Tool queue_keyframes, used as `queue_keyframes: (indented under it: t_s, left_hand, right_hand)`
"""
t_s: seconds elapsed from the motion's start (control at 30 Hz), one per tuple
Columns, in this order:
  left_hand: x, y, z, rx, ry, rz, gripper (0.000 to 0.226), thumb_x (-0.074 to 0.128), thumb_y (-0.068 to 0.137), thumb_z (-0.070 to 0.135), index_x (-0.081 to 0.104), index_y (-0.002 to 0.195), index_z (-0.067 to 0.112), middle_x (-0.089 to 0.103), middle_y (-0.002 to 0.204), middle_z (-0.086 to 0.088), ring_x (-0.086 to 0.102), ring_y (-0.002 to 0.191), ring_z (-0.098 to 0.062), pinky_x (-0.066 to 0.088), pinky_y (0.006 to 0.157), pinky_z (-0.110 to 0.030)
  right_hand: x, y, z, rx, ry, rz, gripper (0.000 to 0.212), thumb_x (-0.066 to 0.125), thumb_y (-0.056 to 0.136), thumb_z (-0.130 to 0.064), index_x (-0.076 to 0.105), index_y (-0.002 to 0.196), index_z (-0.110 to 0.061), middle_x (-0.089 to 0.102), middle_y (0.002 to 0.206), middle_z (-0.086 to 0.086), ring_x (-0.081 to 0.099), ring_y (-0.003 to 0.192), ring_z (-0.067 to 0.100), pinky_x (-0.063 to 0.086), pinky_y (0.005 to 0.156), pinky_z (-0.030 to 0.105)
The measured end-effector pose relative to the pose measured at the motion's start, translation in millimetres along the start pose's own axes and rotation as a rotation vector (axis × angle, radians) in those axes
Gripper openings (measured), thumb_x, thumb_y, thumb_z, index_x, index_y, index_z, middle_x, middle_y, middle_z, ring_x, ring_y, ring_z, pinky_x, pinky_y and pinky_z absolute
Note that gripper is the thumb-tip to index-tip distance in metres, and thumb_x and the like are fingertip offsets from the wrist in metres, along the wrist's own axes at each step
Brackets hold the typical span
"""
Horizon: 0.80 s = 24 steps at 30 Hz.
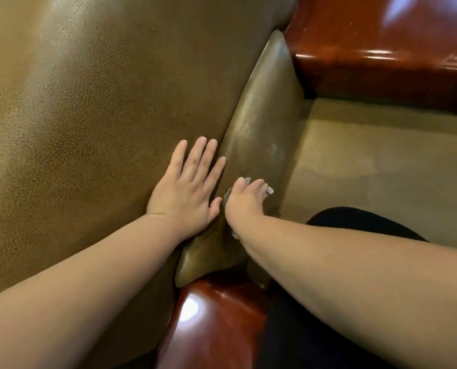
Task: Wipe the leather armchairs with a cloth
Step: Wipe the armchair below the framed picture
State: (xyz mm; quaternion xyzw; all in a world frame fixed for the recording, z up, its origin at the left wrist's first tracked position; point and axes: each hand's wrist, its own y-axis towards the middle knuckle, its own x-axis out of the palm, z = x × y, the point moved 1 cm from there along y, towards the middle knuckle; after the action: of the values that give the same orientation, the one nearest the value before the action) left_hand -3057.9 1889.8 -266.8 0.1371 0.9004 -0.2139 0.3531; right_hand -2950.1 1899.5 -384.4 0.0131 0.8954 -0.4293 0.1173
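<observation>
With the open left hand (186, 189) laid flat on the broad olive-brown leather cushion (94, 107), the small grey cloth (248, 185) gripped under the right hand (244, 201) is best drawn firmly along the narrow leather side panel (259, 123), seam included.

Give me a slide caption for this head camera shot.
Left hand flat on the brown leather cushion while the right hand presses a gray cloth against the armchair's side edge.

No readable text, label, brand or number shows anywhere.
</observation>
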Motion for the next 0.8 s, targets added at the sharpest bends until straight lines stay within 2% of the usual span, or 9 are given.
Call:
queue_keyframes:
  t_s: [0.07, 0.23, 0.3, 0.37, 0.43, 0.5, 0.67, 0.73, 0.8]
  left_hand:
    - [2, 0, 1, -0.005, -0.012, -0.001, 0.083, 0.01, 0.101, 0.059, 0.004, 0.169, 0.011, -0.013, 0.173, -0.027, -0.014, 0.16, -0.046, -0.016, 0.125, -0.065]
    - [6, 0, 4, 0.027, -0.028, -0.002, 0.083, 0.019, 0.102, 0.055, 0.006, 0.169, 0.009, -0.003, 0.176, -0.019, -0.015, 0.159, -0.048, -0.022, 0.123, -0.065]
    - [9, 2, 8, 0.046, -0.025, -0.002, 0.083, 0.019, 0.102, 0.055, 0.007, 0.169, 0.007, 0.002, 0.176, -0.018, -0.016, 0.158, -0.049, -0.021, 0.123, -0.065]
    - [13, 6, 13, 0.054, 0.001, 0.004, 0.084, 0.015, 0.102, 0.056, 0.007, 0.168, 0.004, 0.004, 0.176, -0.019, -0.016, 0.157, -0.05, -0.02, 0.124, -0.065]
    - [17, 10, 17, 0.044, 0.025, 0.007, 0.085, 0.01, 0.101, 0.056, 0.006, 0.167, 0.002, 0.004, 0.175, -0.022, -0.016, 0.158, -0.05, -0.019, 0.124, -0.065]
    - [18, 12, 17, 0.042, 0.003, 0.005, 0.086, 0.008, 0.101, 0.056, 0.006, 0.166, 0.0, 0.004, 0.174, -0.025, -0.015, 0.158, -0.051, -0.018, 0.124, -0.065]
    - [14, 15, 20, 0.029, -0.034, -0.001, 0.088, 0.016, 0.103, 0.056, -0.001, 0.164, -0.006, -0.003, 0.172, -0.031, -0.013, 0.158, -0.051, -0.017, 0.125, -0.064]
    - [18, 15, 24, 0.017, -0.056, 0.01, 0.089, 0.018, 0.103, 0.055, 0.0, 0.164, -0.007, -0.002, 0.172, -0.032, -0.013, 0.159, -0.051, -0.016, 0.126, -0.064]
    - [22, 15, 25, 0.0, -0.076, 0.045, 0.088, 0.021, 0.103, 0.054, 0.007, 0.164, -0.008, 0.005, 0.172, -0.032, -0.008, 0.16, -0.05, -0.013, 0.127, -0.063]
  right_hand:
    - [18, -13, 13, 0.081, 0.039, -0.011, 0.073, 0.025, 0.109, -0.048, -0.003, 0.165, -0.01, -0.005, 0.174, 0.011, 0.002, 0.16, 0.028, 0.006, 0.129, 0.048]
    - [18, 3, 24, 0.465, -0.002, -0.058, 0.072, 0.017, 0.11, -0.053, -0.003, 0.165, -0.011, 0.006, 0.171, 0.022, 0.01, 0.157, 0.042, 0.003, 0.125, 0.056]
    - [12, 11, 13, 0.419, 0.013, -0.06, 0.065, 0.018, 0.111, -0.043, 0.009, 0.165, -0.006, 0.016, 0.169, 0.024, 0.018, 0.155, 0.042, 0.012, 0.127, 0.055]
    - [5, 24, 0, 0.278, 0.092, 0.093, 0.065, 0.019, 0.112, -0.041, 0.017, 0.163, -0.002, 0.016, 0.171, 0.019, 0.016, 0.157, 0.035, 0.011, 0.129, 0.047]
    - [0, 33, -14, 0.047, 0.101, 0.15, 0.067, 0.018, 0.111, -0.043, 0.007, 0.165, -0.005, 0.002, 0.174, 0.013, 0.0, 0.161, 0.027, 0.0, 0.127, 0.038]
    - [1, 34, -12, 0.014, 0.055, 0.123, 0.07, 0.016, 0.11, -0.047, 0.001, 0.165, -0.007, -0.003, 0.174, 0.011, -0.003, 0.161, 0.025, -0.002, 0.127, 0.037]
    - [0, 35, -7, 0.578, 0.183, 0.027, 0.074, 0.017, 0.112, -0.05, 0.014, 0.161, 0.005, 0.021, 0.167, 0.026, 0.022, 0.154, 0.04, 0.013, 0.126, 0.049]
    - [1, 35, -12, 0.435, 0.226, 0.111, 0.071, 0.019, 0.111, -0.048, 0.02, 0.161, 0.003, 0.023, 0.168, 0.022, 0.02, 0.156, 0.036, 0.009, 0.129, 0.043]
    - [5, 33, -20, 0.054, 0.217, 0.156, 0.07, 0.018, 0.11, -0.047, 0.013, 0.164, -0.003, 0.009, 0.173, 0.015, 0.004, 0.16, 0.026, -0.006, 0.124, 0.03]
